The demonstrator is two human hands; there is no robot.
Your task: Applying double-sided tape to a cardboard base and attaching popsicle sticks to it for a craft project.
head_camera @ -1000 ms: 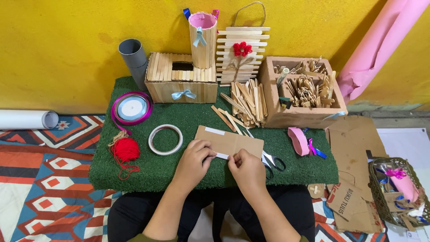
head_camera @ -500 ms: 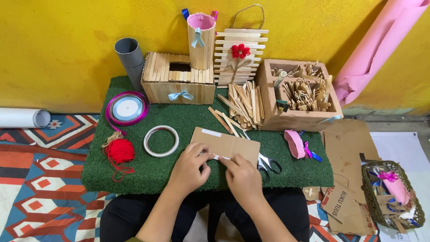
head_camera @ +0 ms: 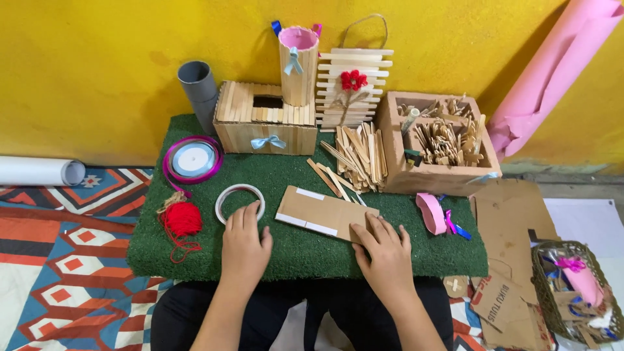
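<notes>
My 2 hands are resting flat on the green turf mat, one at the tape ring, one on the cardboard.

My left hand (head_camera: 244, 244) is lying palm down with fingers loosely spread, gripping nothing, its fingertips touching the near edge of the white tape ring (head_camera: 240, 203). My right hand (head_camera: 385, 250) is lying open too, fingers pressing on the near right corner of the brown cardboard piece (head_camera: 323, 213), which is sitting flat in the middle of the turf mat (head_camera: 296, 250) with 2 pale strips, probably tape, along its left side. A red yarn ball (head_camera: 181, 219) is sitting left of my left hand, and loose craft sticks (head_camera: 356, 156) are lying just beyond the cardboard, beside the cardboard box of sticks (head_camera: 439, 146).
</notes>
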